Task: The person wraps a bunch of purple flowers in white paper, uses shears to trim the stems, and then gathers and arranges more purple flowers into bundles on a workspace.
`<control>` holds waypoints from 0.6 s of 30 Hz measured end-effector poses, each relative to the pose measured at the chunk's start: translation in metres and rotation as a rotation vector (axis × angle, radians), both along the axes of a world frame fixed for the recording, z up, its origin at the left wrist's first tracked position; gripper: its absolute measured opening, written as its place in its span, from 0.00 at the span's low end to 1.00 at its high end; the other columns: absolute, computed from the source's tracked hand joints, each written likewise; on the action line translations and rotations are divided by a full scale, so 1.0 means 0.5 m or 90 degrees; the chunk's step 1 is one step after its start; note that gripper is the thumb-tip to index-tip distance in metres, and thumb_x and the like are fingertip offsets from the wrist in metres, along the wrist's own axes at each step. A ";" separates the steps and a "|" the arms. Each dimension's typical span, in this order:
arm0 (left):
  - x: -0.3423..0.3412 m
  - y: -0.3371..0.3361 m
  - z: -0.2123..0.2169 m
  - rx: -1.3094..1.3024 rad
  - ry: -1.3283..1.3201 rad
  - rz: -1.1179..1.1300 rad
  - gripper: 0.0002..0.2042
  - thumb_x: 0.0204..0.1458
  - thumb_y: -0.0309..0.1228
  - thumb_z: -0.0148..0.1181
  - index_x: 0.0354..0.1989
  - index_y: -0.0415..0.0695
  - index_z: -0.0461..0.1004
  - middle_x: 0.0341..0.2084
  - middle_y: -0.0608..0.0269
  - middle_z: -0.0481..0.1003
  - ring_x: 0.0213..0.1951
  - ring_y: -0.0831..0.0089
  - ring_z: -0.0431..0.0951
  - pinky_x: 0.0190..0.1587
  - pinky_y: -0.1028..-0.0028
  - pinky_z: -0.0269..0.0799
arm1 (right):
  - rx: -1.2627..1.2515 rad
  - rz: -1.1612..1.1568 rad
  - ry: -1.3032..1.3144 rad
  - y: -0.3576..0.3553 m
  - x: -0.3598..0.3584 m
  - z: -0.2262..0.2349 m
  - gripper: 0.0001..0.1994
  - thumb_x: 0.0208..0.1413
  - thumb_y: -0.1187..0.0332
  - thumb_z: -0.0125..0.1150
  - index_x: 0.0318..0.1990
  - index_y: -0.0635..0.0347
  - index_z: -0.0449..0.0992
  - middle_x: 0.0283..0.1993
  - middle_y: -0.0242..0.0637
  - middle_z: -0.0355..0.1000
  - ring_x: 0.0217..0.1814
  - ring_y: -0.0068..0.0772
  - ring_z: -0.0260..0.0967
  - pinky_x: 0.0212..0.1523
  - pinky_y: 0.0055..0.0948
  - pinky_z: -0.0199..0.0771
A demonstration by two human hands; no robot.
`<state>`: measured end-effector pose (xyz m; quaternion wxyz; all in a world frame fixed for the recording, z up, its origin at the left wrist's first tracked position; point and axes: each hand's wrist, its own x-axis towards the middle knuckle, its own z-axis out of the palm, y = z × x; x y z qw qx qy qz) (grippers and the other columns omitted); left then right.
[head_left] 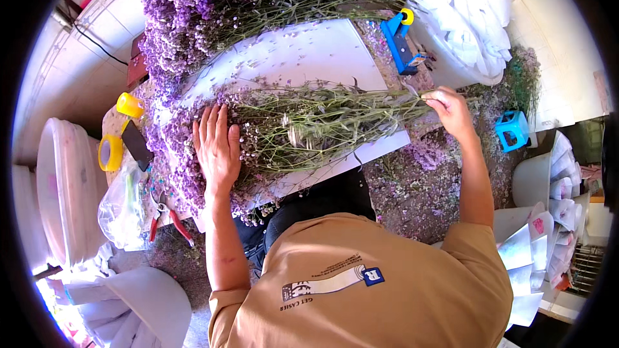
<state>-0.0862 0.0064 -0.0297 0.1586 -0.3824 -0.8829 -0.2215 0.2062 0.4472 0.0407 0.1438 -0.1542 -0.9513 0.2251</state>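
A bunch of dried-looking purple flowers (316, 122) lies across a white sheet (309, 51), blooms to the left and green stems to the right. My left hand (218, 148) rests flat on the blooms, its fingers stretched out. At the other end, my right hand (453, 111) pinches thin stem tips between thumb and fingers. A larger heap of the same purple flowers (193, 19) fills the far side of the table. Red-handled pruning shears (169, 219) lie near the table's left edge.
Yellow tape rolls (111, 153) and a clear plastic bag (122, 212) are at left. A blue tape dispenser (400, 45) stands far right, by a tub of white wrapping (458, 19). A blue stool (512, 130) is at right. White buckets (151, 290) flank me; plant scraps litter the floor.
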 end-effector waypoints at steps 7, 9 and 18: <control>-0.009 -0.007 -0.009 0.007 -0.006 -0.019 0.23 0.70 0.40 0.44 0.66 0.39 0.68 0.63 0.47 0.70 0.69 0.52 0.64 0.74 0.49 0.47 | 0.195 -0.051 0.133 -0.001 0.030 -0.158 0.12 0.52 0.71 0.70 0.44 0.59 0.82 0.42 0.41 0.76 0.47 0.48 0.73 0.48 0.42 0.75; -0.015 0.001 -0.011 0.012 -0.010 -0.030 0.24 0.70 0.41 0.43 0.67 0.39 0.68 0.64 0.48 0.69 0.69 0.53 0.64 0.74 0.50 0.47 | 0.196 -0.080 0.107 0.039 0.050 -0.162 0.11 0.52 0.72 0.69 0.44 0.59 0.82 0.41 0.40 0.76 0.48 0.48 0.73 0.47 0.42 0.75; -0.015 0.003 -0.023 0.008 -0.002 -0.019 0.24 0.71 0.43 0.42 0.66 0.41 0.69 0.64 0.49 0.69 0.69 0.52 0.64 0.73 0.49 0.49 | 0.395 -0.281 -0.084 0.068 0.058 -0.153 0.09 0.55 0.66 0.68 0.38 0.61 0.77 0.42 0.41 0.74 0.51 0.45 0.74 0.46 0.42 0.79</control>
